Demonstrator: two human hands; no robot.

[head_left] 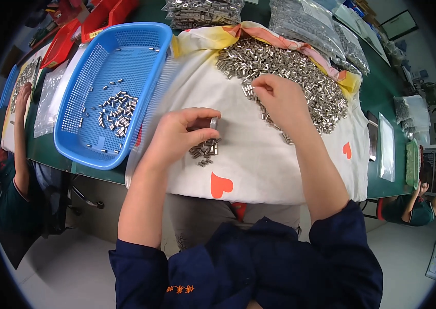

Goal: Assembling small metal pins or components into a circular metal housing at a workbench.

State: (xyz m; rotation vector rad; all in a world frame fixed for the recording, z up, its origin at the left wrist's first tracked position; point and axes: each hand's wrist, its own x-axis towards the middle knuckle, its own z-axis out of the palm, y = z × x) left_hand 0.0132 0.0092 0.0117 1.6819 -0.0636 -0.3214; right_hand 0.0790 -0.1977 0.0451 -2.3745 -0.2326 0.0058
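Observation:
A big heap of small silver metal tubes [290, 77] lies on a white cloth with red hearts [259, 165]. My right hand [280, 100] rests at the heap's near edge, its fingertips pinched on a few tubes. My left hand [182, 134] holds one small metal tube [213, 122] between thumb and fingers, just above a small cluster of sorted tubes [204, 150] on the cloth. A blue plastic basket [76, 134] to the left holds several more tubes.
Clear bags of metal parts [310, 23] lie along the table's far side, red bins [94, 18] at the far left. A seated person's arm [20, 134] reaches onto the table at left. Another person [419, 208] sits at right beside a green tray [412, 165].

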